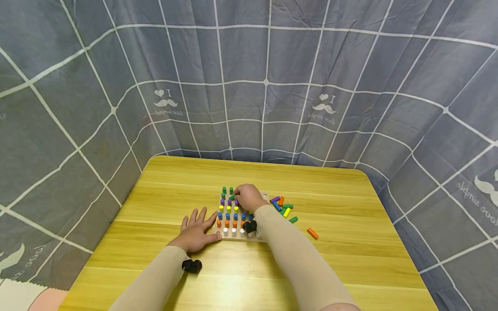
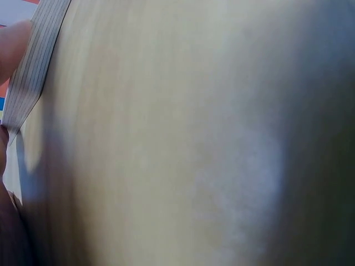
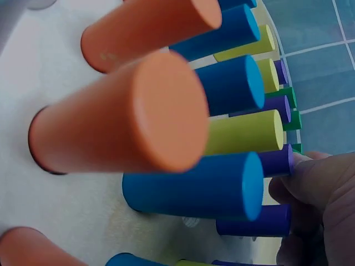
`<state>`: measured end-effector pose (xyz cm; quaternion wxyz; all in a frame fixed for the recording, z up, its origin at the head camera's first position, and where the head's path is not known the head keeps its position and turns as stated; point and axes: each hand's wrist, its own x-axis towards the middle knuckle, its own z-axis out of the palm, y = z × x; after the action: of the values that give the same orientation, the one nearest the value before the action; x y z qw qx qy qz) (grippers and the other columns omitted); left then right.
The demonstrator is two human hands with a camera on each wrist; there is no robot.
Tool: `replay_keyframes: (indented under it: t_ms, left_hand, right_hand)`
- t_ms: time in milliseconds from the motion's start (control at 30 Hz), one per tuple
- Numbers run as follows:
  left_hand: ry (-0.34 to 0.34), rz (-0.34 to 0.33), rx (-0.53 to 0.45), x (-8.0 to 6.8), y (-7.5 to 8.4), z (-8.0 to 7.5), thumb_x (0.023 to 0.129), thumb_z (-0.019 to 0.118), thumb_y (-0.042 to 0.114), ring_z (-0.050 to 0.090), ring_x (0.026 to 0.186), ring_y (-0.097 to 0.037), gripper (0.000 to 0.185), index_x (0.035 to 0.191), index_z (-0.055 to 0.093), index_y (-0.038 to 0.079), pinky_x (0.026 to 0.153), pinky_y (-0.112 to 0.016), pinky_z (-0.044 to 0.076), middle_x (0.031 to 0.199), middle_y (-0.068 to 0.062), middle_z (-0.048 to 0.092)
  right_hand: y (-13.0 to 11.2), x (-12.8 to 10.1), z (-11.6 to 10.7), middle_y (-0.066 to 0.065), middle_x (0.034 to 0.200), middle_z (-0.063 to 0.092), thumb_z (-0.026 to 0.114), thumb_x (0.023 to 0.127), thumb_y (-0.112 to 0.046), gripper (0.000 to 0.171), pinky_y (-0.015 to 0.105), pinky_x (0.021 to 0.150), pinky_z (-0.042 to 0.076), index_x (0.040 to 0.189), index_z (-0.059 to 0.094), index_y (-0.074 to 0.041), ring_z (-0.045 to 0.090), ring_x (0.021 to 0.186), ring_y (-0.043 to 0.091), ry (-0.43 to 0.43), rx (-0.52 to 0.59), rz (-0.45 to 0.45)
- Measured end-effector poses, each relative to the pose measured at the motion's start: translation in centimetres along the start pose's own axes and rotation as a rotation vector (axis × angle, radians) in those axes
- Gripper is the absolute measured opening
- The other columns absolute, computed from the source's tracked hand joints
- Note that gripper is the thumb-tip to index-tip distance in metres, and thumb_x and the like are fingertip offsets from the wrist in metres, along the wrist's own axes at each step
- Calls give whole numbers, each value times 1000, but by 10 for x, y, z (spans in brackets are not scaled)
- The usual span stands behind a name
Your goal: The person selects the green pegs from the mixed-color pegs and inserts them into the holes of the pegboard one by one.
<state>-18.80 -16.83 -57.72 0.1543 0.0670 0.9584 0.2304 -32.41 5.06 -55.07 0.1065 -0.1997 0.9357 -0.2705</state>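
Observation:
A wooden pegboard (image 1: pixel 241 240) carries rows of upright pegs: white nearest, then orange, blue, yellow, purple and green. Over its far rows, my right hand (image 1: pixel 249 198) pinches a tilted green peg (image 1: pixel 232 197) between thumb and fingers. In the right wrist view the right hand (image 3: pixel 321 199) is beyond the blue pegs, close by a purple peg (image 3: pixel 252 220). My left hand (image 1: pixel 196 231) lies with spread fingers on the table, its thumb at the board's near left corner. The left wrist view catches the board's layered edge (image 2: pixel 34 64) beside the fingers.
Loose pegs lie right of the board, among them a purple peg (image 1: pixel 275 199), a yellow peg (image 1: pixel 286 212) and a green peg (image 1: pixel 293 219). An orange peg (image 1: pixel 312 233) lies farther right. A grey checked curtain (image 1: pixel 249 103) surrounds the yellow wooden table (image 1: pixel 330 268).

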Motion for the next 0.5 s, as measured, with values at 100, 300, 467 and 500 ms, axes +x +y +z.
replay_keyframes:
  t_ms: [100,300,467,500]
  left_hand:
    - [3,1,-2,1,-1,0,96,55,74,-9,162,-49,90,169,24,32,125,-72,-10,178,-19,4]
    - [2,-3,-4,1,1,0,96,56,74,-9,162,-49,90,169,24,32,125,-72,-10,178,-19,4]
    - [2,-7,-11,0,2,-1,96,57,73,-9,162,-49,90,169,25,32,125,-72,-9,178,-19,4]
    - [3,-6,-10,0,2,-1,96,57,73,-9,162,-49,90,169,25,32,125,-72,-9,178,-19,5]
  right_hand:
    - [1,-1,-1,7,129,76,63,106,-14,28,40,99,59,131,76,-10,71,110,20,-2,16,-13]
    - [2,-6,-4,7,133,74,62,107,-14,29,41,104,58,133,75,-10,70,121,23,0,51,-31]
    - [4,-7,-4,7,135,73,60,108,-15,30,39,99,59,135,74,-11,70,117,22,-5,73,-25]
    - [5,-7,-4,7,135,73,60,109,-16,30,38,98,59,135,74,-12,71,116,22,-8,79,-24]
